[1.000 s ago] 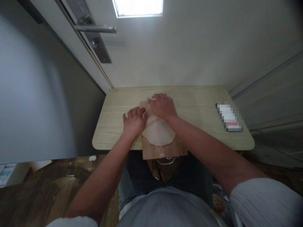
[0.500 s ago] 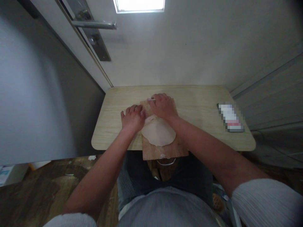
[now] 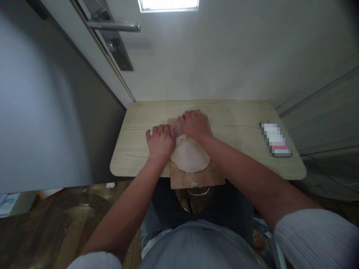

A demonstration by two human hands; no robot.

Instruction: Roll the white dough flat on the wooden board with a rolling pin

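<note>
A thin, pale sheet of dough [image 3: 190,157] with a rounded near edge lies on a wooden board [image 3: 196,180]. Its far edge looks uneven or folded between my hands. My left hand [image 3: 161,142] is at the dough's far left edge, with bent fingers over the board's left side and the tabletop. Farther away, my right hand [image 3: 196,124] rests palm down over the board's far right part, its fingers curled. Both palms face down, so whatever is under the fingers is hidden.
The board lies on a light wooden table [image 3: 235,130] and juts past its near edge. A blurred-out phone-like object [image 3: 276,140] lies at the right. Behind the table stands a white door with a metal handle [image 3: 114,26]. A grey panel [image 3: 47,112] rises at the left.
My left hand has shifted slightly right and in toward the dough's far edge. A small whitish strip at my right fingertips no longer shows. The whole view has shifted slightly.
</note>
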